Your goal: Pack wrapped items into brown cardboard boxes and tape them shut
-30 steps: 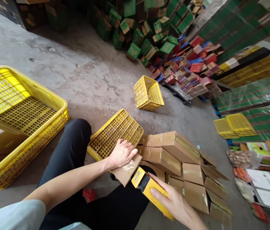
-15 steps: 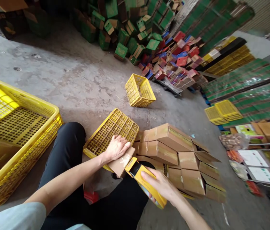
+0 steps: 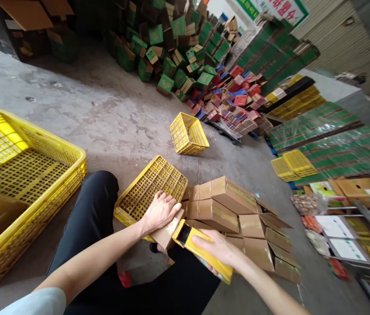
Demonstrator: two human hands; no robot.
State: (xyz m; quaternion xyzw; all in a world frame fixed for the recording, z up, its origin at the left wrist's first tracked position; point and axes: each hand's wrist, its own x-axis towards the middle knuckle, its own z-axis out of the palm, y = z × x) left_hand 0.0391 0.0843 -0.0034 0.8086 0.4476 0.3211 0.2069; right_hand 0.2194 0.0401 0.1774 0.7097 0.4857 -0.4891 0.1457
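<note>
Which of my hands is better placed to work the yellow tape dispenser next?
Probably your right hand: it grips the dispenser, whose front end is at the cardboard box. Your left hand lies across that box, seemingly steadying it.

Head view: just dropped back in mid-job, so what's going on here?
The left hand lies flat on top of a small cardboard box, next to a yellow crate. The right hand grips a yellow tape dispenser, its front end at the box's edge. Brown cartons are stacked to the right; a second crate stands farther ahead.
</note>
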